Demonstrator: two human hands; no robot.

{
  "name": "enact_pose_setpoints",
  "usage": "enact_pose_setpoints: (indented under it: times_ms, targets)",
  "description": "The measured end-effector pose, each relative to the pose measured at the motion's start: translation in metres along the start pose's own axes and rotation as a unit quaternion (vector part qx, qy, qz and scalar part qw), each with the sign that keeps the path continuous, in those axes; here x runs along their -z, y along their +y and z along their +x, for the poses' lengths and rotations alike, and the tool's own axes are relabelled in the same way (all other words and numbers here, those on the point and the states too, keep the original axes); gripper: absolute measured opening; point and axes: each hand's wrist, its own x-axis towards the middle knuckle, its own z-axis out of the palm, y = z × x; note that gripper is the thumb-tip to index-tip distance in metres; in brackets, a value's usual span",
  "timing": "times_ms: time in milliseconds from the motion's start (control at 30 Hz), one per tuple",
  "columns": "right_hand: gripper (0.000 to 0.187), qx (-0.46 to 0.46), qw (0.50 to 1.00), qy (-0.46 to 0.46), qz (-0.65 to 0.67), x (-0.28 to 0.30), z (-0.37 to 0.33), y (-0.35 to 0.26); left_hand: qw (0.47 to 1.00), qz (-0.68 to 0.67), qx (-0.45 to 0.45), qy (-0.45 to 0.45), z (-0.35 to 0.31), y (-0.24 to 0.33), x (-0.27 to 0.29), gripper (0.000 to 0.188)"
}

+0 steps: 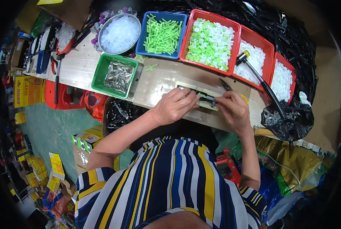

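A cream-coloured jig lies at the bench's front edge, with a small black plastic assembly in it that shows bits of green. My left hand is closed over the jig's left part, fingers bent and together; what they grip is hidden beneath them. From the other side, my right hand pinches a small dark grey piece at the assembly's right end, thumb and forefinger closed on it. Just beyond my right hand rests a pair of pliers, partly covered by it.
A green bin of metal pins stands left. Behind are a bowl of clear pieces, a blue bin of green crosses and red bins of white and green parts. A hammer leans across the right bins, beside a black bag.
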Motion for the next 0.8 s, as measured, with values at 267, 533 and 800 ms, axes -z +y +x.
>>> enact_pose_setpoints:
  times_ms: [267, 533, 800]
  targets:
    - [0.025, 0.011, 0.998, 0.054, -0.02, -0.009, -0.003, -0.005, 1.0, 0.007, 0.0, -0.004, 0.001, 0.0, 0.0, 0.039]
    - [0.024, 0.021, 0.997, 0.039, -0.067, -0.003, 0.005, -0.014, 1.0, 0.017, 0.003, -0.017, 0.001, 0.0, 0.002, 0.038]
    - [0.018, 0.028, 0.997, 0.045, -0.049, -0.022, 0.024, -0.021, 1.0, 0.012, 0.002, -0.004, 0.0, 0.0, -0.002, 0.038]
